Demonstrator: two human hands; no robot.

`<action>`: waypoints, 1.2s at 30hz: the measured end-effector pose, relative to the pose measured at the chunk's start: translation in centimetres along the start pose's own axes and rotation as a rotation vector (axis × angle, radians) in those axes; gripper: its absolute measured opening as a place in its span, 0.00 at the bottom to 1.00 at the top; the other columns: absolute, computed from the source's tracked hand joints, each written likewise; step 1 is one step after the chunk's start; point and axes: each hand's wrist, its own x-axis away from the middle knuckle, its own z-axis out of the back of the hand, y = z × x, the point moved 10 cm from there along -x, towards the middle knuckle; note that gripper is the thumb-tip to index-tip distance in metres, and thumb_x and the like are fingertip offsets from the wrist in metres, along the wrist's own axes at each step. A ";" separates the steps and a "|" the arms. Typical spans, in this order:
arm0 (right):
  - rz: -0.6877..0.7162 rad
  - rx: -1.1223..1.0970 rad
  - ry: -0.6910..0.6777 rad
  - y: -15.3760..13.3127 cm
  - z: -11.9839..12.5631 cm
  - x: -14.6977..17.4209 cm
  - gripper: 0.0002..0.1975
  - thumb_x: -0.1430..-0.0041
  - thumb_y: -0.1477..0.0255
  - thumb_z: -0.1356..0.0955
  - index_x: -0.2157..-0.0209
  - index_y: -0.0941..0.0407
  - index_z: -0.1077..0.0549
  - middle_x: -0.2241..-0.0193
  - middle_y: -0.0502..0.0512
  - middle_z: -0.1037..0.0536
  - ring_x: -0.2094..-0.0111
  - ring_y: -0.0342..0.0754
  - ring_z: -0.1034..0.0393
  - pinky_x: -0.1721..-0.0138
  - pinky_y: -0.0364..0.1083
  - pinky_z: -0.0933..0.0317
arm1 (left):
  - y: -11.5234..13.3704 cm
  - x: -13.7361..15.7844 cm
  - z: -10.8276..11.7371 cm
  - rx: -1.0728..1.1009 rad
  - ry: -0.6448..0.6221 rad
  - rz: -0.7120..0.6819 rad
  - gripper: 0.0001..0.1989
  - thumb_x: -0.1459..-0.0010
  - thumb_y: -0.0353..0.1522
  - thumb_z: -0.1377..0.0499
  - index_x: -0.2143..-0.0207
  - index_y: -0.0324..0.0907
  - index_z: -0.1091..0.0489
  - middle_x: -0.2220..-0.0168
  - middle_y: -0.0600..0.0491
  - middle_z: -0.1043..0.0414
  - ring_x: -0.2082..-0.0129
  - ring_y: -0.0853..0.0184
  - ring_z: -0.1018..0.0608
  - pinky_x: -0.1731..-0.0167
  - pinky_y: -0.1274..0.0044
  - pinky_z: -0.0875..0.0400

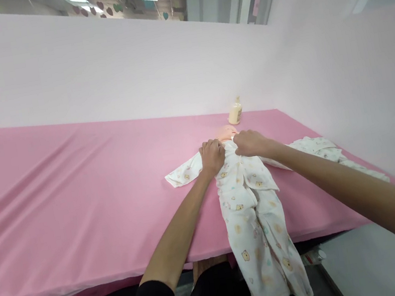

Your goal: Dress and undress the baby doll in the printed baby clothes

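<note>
A baby doll lies on its back on the pink-covered table, its head toward the wall and partly hidden by my hands. White baby pajamas with small bear prints cover it: a long-sleeved top and trousers whose legs hang over the table's front edge. My left hand is closed on the top near the collar, at the left shoulder side. Opposite it, my right hand pinches the collar just below the doll's head. One sleeve stretches out flat to the left; my right forearm partly covers the other.
Beyond the doll's head stands a pump bottle of pale yellow liquid. A crumpled white printed cloth lies along the right side near the wall. The pink tablecloth has creases at the left. A white-capped container sits below the table edge.
</note>
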 end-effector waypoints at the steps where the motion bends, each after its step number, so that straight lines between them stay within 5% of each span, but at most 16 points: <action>1: 0.006 0.018 -0.003 -0.3 0.0 0.0 0.10 0.42 0.78 0.34 0.61 0.61 0.23 0.64 0.68 0.21 0.61 0.59 0.24 0.69 0.47 0.43 | 0.0 0.1 0.0 0.000 -0.004 -0.005 0.08 0.33 0.30 0.51 0.67 0.43 0.37 0.56 0.47 0.28 0.52 0.55 0.32 0.52 0.65 0.39; 8: 0.020 0.053 0.051 -0.5 0.3 -0.2 0.05 0.42 0.77 0.34 0.67 0.61 0.25 0.65 0.67 0.22 0.61 0.58 0.24 0.67 0.47 0.42 | 0.2 0.3 0.3 -0.029 -0.002 -0.056 0.10 0.32 0.31 0.51 0.62 0.42 0.31 0.55 0.46 0.28 0.50 0.54 0.32 0.50 0.64 0.40; 13: 0.013 -0.542 0.028 2.9 -0.1 0.1 0.11 0.44 0.71 0.33 0.78 0.56 0.36 0.78 0.53 0.29 0.74 0.46 0.32 0.73 0.43 0.44 | 3.3 0.7 0.1 0.045 -0.112 -0.321 0.17 0.30 0.42 0.48 0.46 0.45 0.30 0.45 0.47 0.30 0.45 0.55 0.31 0.46 0.65 0.40; 18: 0.116 -0.951 -0.042 3.9 -1.1 1.3 0.09 0.45 0.74 0.35 0.78 0.56 0.35 0.81 0.48 0.31 0.75 0.42 0.35 0.69 0.41 0.39 | 5.4 1.6 -0.2 -0.111 -0.178 -0.441 0.17 0.30 0.42 0.49 0.53 0.43 0.26 0.49 0.47 0.28 0.49 0.57 0.28 0.49 0.67 0.37; 28: 0.188 -0.752 0.059 3.2 -1.1 1.7 0.08 0.41 0.71 0.35 0.74 0.55 0.35 0.77 0.47 0.31 0.74 0.43 0.37 0.72 0.42 0.46 | 6.1 1.9 0.4 -0.092 -0.108 -0.465 0.15 0.29 0.34 0.50 0.67 0.43 0.28 0.58 0.49 0.26 0.54 0.60 0.28 0.52 0.68 0.37; 36: -0.085 -0.800 0.238 7.4 -0.3 2.2 0.10 0.45 0.72 0.33 0.76 0.54 0.39 0.77 0.47 0.33 0.75 0.42 0.37 0.75 0.42 0.48 | 3.1 0.3 2.5 -0.019 -0.018 -0.230 0.12 0.32 0.37 0.47 0.69 0.43 0.33 0.58 0.49 0.25 0.55 0.59 0.28 0.53 0.67 0.37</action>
